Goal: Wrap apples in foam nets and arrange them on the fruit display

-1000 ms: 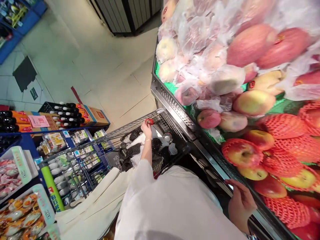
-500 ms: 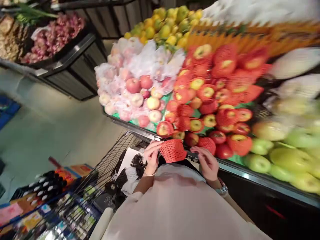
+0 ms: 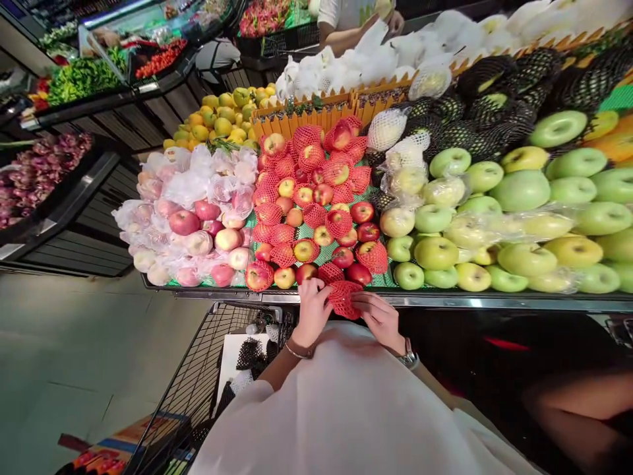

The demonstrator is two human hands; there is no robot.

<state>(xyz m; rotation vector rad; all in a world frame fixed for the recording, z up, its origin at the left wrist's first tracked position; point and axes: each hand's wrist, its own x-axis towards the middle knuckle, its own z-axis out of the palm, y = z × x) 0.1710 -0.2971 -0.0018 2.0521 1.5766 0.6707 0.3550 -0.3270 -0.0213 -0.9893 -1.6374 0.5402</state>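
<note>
Two hands are meeting at the front edge of the fruit stand, both closing on one red foam net (image 3: 346,298). Starting at the far left, dark crates of purple produce (image 3: 34,171) are sitting well apart from the hands, and a wire shopping cart (image 3: 198,389) is standing just below the stand with black and white netted items lying inside it. Next, a heap of pale pink apples in clear plastic bags (image 3: 188,211) is filling the left part of the stand's green mat. The left hand (image 3: 312,311), wearing a thin bracelet at the wrist, is gripping the net's left side, fingers curled onto it. The net is lying between the two hands, touching both, right at the metal rim of the stand (image 3: 445,301) and just below the front row of red apples (image 3: 326,218). It is looking bright red, an open diamond mesh, crumpled and squashed rather than rounded; whether any fruit is sitting inside cannot be told. The right hand (image 3: 380,318), with a watch on its wrist, is pinching the net's right edge, fingers drawn together on the mesh. Behind the hands, more red apples are wearing the same red sleeves. Further right, green apples (image 3: 519,224) are piling up, some under clear film, with dark netted fruit (image 3: 484,99) behind them. At the top, another person's arm (image 3: 346,33) is reaching over white foam nets.
</note>
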